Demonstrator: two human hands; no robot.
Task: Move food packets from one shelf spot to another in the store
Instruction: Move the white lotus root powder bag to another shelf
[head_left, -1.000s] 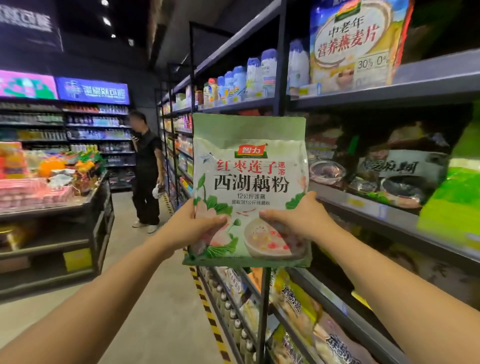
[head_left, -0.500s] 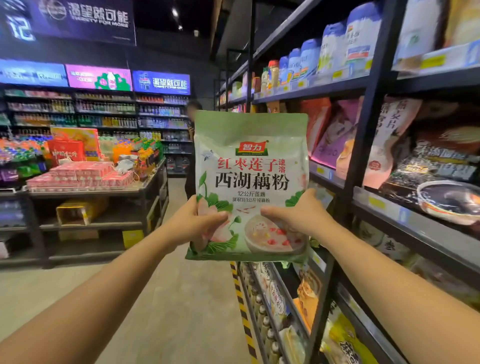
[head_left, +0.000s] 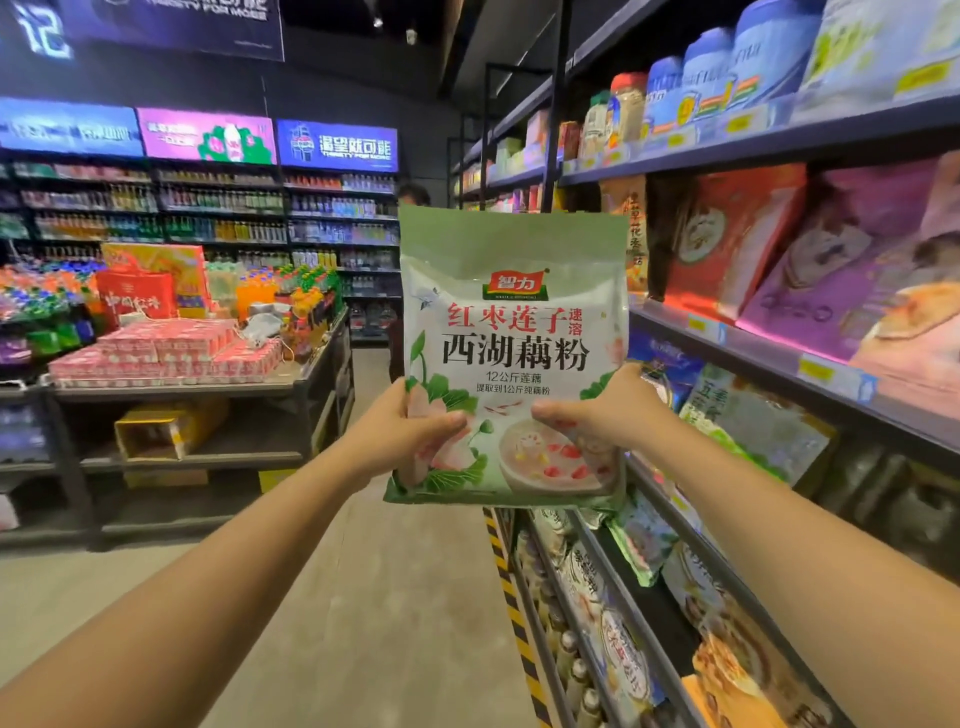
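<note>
A green and white food packet (head_left: 514, 332) with red and black print is held upright in front of me, over the aisle beside the shelf unit. My left hand (head_left: 400, 436) grips its lower left edge, thumb across the front. My right hand (head_left: 608, 410) grips its lower right edge, thumb on the picture of a bowl. Both arms are stretched out. The fingers behind the packet are hidden.
Dark shelves (head_left: 753, 353) on the right hold red and purple packets (head_left: 831, 260), green packets (head_left: 753, 415) and jars (head_left: 701, 83). A display table (head_left: 291, 374) with pink boxes stands at left. Yellow-black tape (head_left: 509, 587) lines the floor. A person (head_left: 413, 195) stands behind the packet.
My view has swung left along the aisle, so the shelves slid right. The packet stays in both hands at the same height. The person down the aisle is now mostly hidden behind it.
</note>
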